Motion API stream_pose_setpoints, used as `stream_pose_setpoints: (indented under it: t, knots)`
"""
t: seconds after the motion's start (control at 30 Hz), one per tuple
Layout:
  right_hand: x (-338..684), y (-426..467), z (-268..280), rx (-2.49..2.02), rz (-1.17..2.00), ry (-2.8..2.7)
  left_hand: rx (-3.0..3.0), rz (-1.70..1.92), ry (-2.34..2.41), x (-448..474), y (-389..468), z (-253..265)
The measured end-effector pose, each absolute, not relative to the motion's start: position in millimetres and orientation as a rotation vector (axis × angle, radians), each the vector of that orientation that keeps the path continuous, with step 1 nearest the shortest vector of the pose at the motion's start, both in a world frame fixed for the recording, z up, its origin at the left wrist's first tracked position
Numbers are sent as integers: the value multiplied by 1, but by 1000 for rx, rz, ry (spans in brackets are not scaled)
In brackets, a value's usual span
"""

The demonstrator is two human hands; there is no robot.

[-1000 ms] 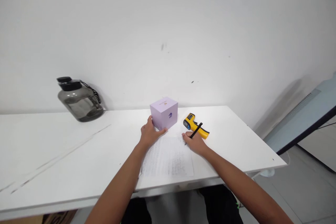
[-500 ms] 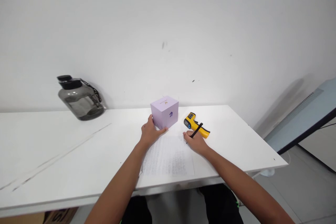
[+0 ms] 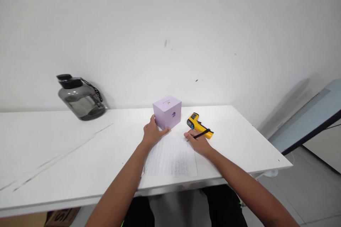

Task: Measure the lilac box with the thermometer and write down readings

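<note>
A light purple box stands on the white table, with a dark emblem on its side and gold print on top. My left hand grips its near lower corner, thumb on the front and fingers at the left side. My right hand is closed around a black pen, whose tip points left at the upper right of a sheet of paper. Dense small writing covers the sheet; I cannot read it. Just beyond my right hand lies a yellow and black infrared thermometer, its handle partly behind the pen.
A grey see-through water bottle with a black lid stands at the back left by the wall. The table ends at the right, beside a leaning grey-blue panel. A cardboard box is below at lower left.
The pen has tipped from steep to flatter, its back end swinging right and down. My right hand has shifted slightly left and up. My left hand stays on the purple box.
</note>
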State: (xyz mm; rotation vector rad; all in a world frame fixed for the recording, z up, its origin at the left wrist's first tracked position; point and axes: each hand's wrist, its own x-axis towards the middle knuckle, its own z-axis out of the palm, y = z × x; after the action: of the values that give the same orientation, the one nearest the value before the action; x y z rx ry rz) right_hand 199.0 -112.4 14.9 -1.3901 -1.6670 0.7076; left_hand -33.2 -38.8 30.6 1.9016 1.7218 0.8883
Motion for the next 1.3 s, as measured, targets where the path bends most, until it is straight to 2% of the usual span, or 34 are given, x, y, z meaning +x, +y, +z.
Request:
stream_pose_setpoints:
  t: [0.2,0.53,0.63,0.77,1.1,1.3]
  knots:
    - [200,-112,7,-1231,388,-1993,1897,913,1706,-35,-38,28]
    - [197,-111,6,-1470,159,-2257,1834,974,1666,-37,-37,33]
    - [201,-109,11,-1514,-31,-2169,1773,1005,1640,-39,-37,33]
    - [213,-102,20,-1791,-214,-1834,1737,1015,1629,-40,-37,35]
    - [216,-92,27,-2276,-135,-1743,1715,977,1537,-42,-39,35]
    - [223,-101,39,-2178,75,-1628,1827,916,1538,-40,-41,38]
